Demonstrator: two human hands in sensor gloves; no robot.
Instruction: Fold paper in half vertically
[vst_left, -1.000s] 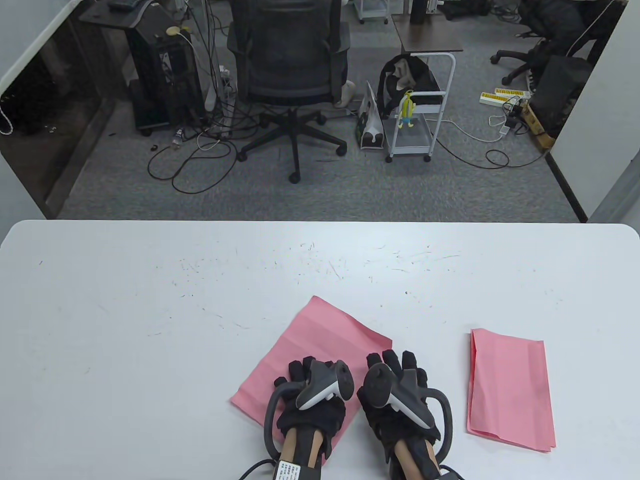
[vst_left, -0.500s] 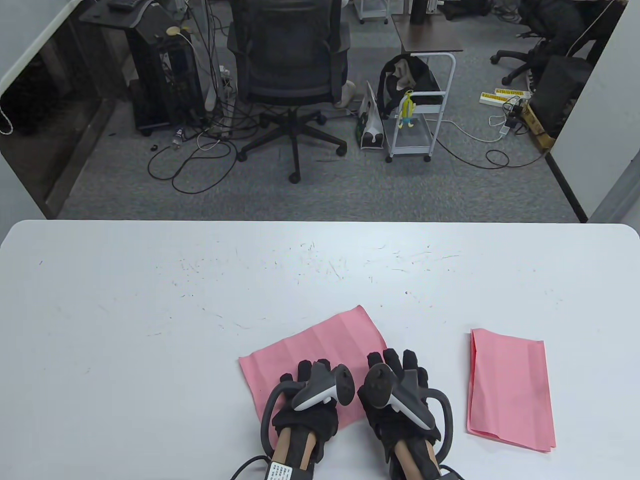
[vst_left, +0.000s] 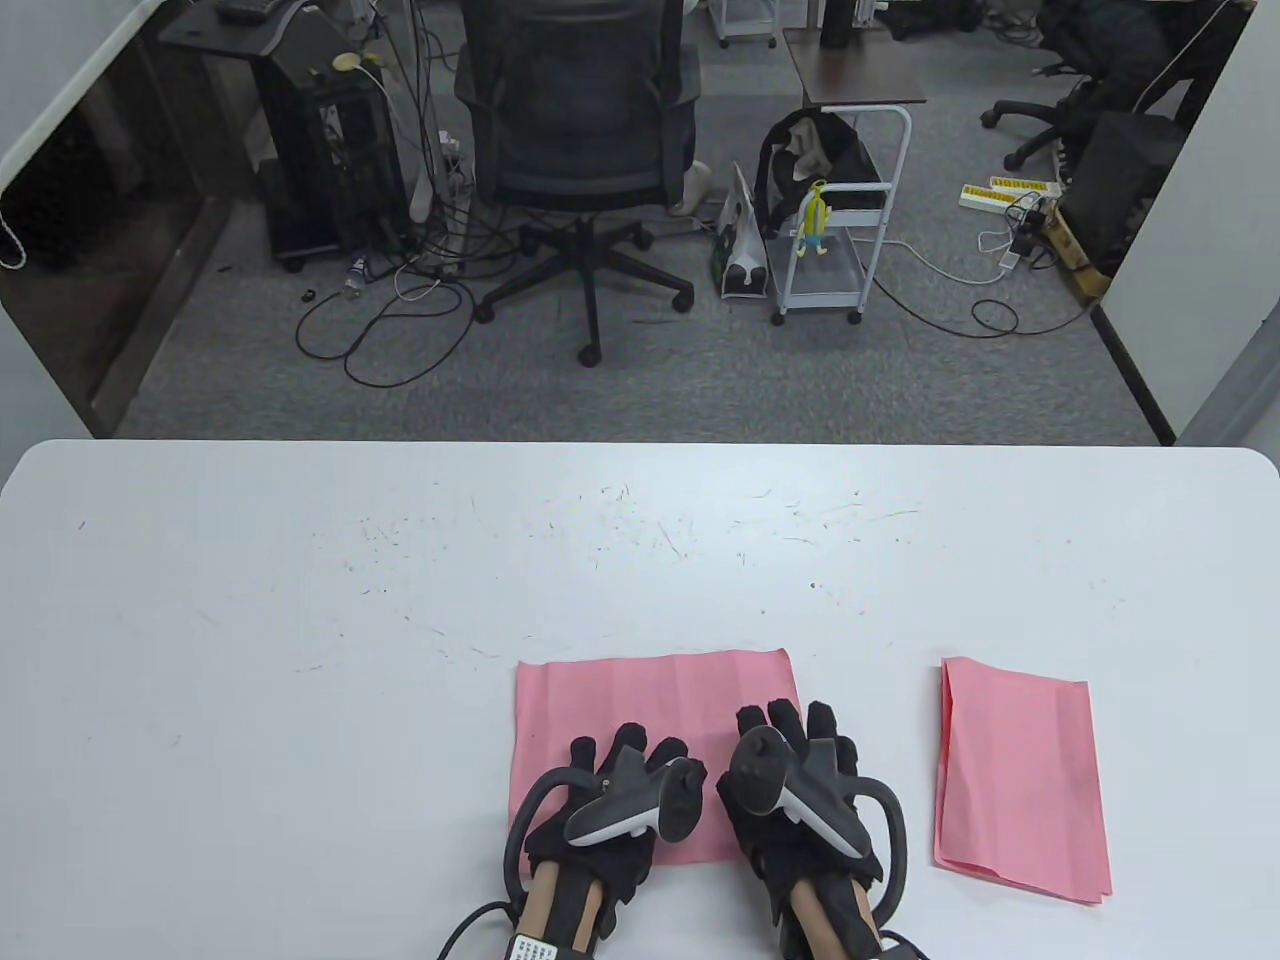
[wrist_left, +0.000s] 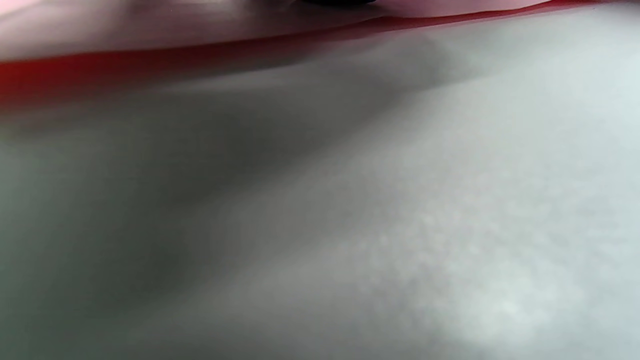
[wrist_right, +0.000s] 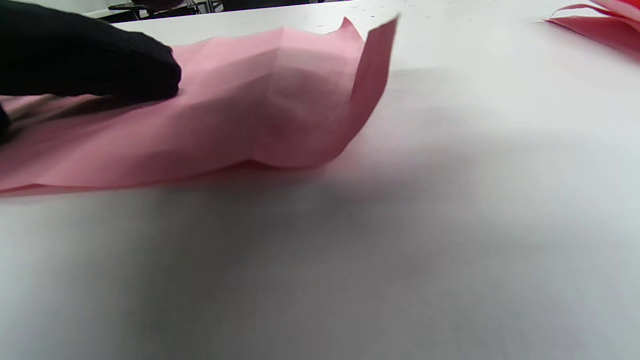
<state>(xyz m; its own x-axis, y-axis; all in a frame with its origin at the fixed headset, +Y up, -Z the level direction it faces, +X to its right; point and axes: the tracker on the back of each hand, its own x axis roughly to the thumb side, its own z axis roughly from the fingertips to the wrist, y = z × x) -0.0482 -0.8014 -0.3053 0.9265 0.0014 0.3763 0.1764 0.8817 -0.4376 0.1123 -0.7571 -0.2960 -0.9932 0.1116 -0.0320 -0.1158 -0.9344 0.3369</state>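
Lying squared to table edge, pink paper (vst_left: 655, 700), long axis left-right, hands (vst_left: 700, 790) on it

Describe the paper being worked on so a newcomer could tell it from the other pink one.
On the white table, near its front edge, lies a pink sheet under the left hand and right hand. It is wide and open, unlike the narrower folded pink sheet lying alone to its right.

A white worktop (vst_left: 300, 600), scuffed with small marks, filled the lower half of the frame. At lower right on it lay a folded pink sheet (vst_left: 1020, 775). Beyond, on grey carpet, stood a black office chair (vst_left: 580, 130) at top centre, a white wire cart (vst_left: 840, 240) to its right, and tangled cables (vst_left: 390, 320) at upper left.
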